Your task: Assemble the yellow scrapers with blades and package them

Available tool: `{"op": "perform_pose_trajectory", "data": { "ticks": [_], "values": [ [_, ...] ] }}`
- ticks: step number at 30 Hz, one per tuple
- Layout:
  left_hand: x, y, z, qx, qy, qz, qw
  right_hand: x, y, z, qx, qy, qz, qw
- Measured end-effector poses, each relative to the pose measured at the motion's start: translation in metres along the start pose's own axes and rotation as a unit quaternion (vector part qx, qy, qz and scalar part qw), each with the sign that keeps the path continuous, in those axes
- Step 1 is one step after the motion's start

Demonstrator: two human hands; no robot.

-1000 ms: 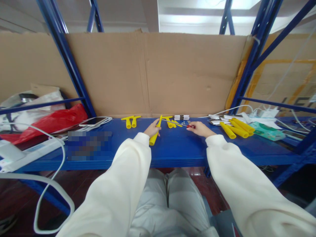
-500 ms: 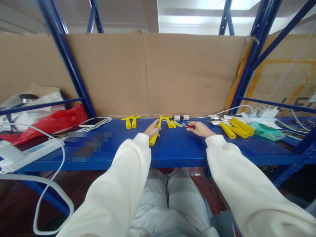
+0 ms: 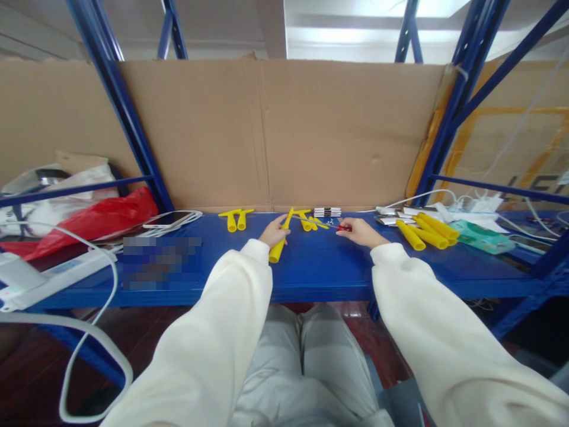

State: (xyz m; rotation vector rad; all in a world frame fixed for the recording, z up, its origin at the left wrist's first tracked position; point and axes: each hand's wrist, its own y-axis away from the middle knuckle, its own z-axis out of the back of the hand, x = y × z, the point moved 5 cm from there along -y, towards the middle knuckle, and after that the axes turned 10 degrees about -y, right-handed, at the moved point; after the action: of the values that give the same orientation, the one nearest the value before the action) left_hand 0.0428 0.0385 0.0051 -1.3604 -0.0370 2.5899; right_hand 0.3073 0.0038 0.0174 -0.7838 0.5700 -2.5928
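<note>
My left hand (image 3: pixel 274 232) is closed around a yellow tapered plastic piece (image 3: pixel 276 252), whose wide tubular end points down toward me. In my right hand (image 3: pixel 362 232) is a screwdriver (image 3: pixel 344 228) with a red handle. Its thin metal shaft runs left toward the upper part of the yellow piece; whether the tip sits in it is too small to tell. Just behind, between the hands, lie more yellow T-shaped parts (image 3: pixel 306 223) and a few tiny metal bits (image 3: pixel 330 222). A small stack of black-and-white pieces (image 3: pixel 327 212) stands at the back.
Two yellow T-shaped parts (image 3: pixel 236 220) stand at the back left. Several yellow tubes (image 3: pixel 429 234) lie right, beside a green packet (image 3: pixel 482 236) and white cables. A red bag (image 3: pixel 111 218) and a power strip (image 3: pixel 66 276) occupy the left. Cardboard (image 3: pixel 284 136) walls the back of the blue table (image 3: pixel 320 273).
</note>
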Motion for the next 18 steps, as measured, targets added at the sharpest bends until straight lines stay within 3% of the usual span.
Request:
{"op": "perform_pose_trajectory", "data": {
  "ticks": [8, 18],
  "values": [
    [0.0, 0.001, 0.004, -0.024, 0.009, 0.027, 0.999, -0.001, 0.0, 0.0, 0.007, 0.014, -0.019, 1.0],
    [0.024, -0.016, 0.007, -0.069, 0.04, 0.078, 0.994, -0.01, -0.001, -0.007, 0.06, 0.041, -0.015, 0.997]
  ]
}}
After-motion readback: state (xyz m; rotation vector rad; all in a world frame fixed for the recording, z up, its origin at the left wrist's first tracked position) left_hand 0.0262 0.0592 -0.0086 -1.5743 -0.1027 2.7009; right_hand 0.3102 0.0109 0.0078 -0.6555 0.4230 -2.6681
